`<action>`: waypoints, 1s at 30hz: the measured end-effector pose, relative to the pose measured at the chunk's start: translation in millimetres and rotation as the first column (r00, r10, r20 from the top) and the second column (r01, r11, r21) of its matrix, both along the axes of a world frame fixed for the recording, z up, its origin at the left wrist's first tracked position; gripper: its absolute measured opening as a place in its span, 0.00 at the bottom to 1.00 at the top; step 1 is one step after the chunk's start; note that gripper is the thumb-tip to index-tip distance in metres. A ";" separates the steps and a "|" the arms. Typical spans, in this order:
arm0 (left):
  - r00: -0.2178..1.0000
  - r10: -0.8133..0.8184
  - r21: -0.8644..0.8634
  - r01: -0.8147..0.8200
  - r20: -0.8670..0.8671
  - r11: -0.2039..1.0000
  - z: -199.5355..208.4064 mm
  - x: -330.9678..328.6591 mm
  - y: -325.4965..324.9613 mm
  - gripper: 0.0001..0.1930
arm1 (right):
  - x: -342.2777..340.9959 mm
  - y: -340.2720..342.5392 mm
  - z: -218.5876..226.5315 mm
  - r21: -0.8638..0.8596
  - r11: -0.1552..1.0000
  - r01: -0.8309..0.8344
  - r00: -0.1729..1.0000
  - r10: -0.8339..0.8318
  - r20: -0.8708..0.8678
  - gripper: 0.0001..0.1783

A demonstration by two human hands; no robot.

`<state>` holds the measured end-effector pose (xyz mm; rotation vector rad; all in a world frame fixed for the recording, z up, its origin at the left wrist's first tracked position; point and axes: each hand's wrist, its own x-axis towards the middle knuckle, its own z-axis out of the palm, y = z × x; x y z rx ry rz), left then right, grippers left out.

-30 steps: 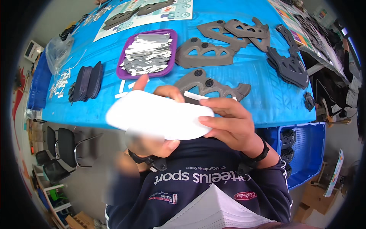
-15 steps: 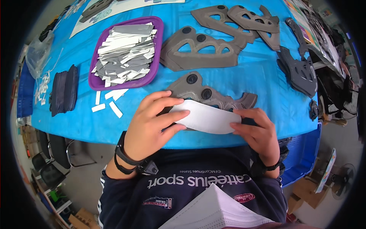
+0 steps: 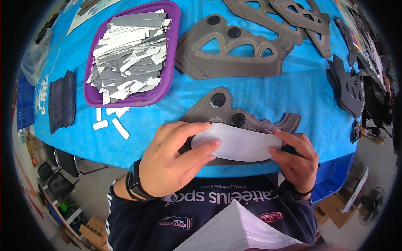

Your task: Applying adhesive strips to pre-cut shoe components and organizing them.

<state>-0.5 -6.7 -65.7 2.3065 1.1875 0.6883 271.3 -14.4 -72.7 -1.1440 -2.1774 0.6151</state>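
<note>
A curved white strip (image 3: pixel 245 144) spans the gap between my two hands. My left hand (image 3: pixel 171 161) pinches its left end, thumb and fingers on the white face. At its right end, my right hand (image 3: pixel 297 154) grips between thumb and fingers. Beneath the strip lies a grey-brown moulded panel (image 3: pixel 201 109), its lower part mostly covered by the strip and my hands. Two round black discs (image 3: pixel 217 100) sit on its upper part, and a hooked arm sticks out at the right. Whether the strip touches the panel, I cannot tell.
Ahead on the left stands a purple tray (image 3: pixel 171 54) of grey and white strips (image 3: pixel 130 54), with several loose white pieces (image 3: pixel 120 128) below it. A dark stack (image 3: pixel 62 101) lies farther left. Similar panels (image 3: pixel 197 50) lie at the back, darker ones (image 3: pixel 351 94) at right.
The whole view has shifted and come closer, so the tray and tabletop things sit differently in the picture. Both hands keep hold of the white strip over the panel.
</note>
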 end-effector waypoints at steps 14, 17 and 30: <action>0.997 -0.001 0.003 0.001 -0.073 1.000 3.7 7.3 0.7 0.14 | -0.9 -3.0 0.9 -0.032 0.999 0.041 0.999 -0.040 0.024 0.18; 0.996 0.011 0.013 -0.010 -0.083 1.000 1.6 7.5 0.7 0.14 | -1.5 -2.5 -0.7 -0.001 0.999 0.042 0.998 -0.042 0.040 0.18; 0.989 0.000 0.133 0.019 -0.145 0.991 -1.6 9.6 -0.8 0.14 | -3.6 -5.8 -4.6 0.147 0.989 -0.001 0.983 -0.027 0.184 0.18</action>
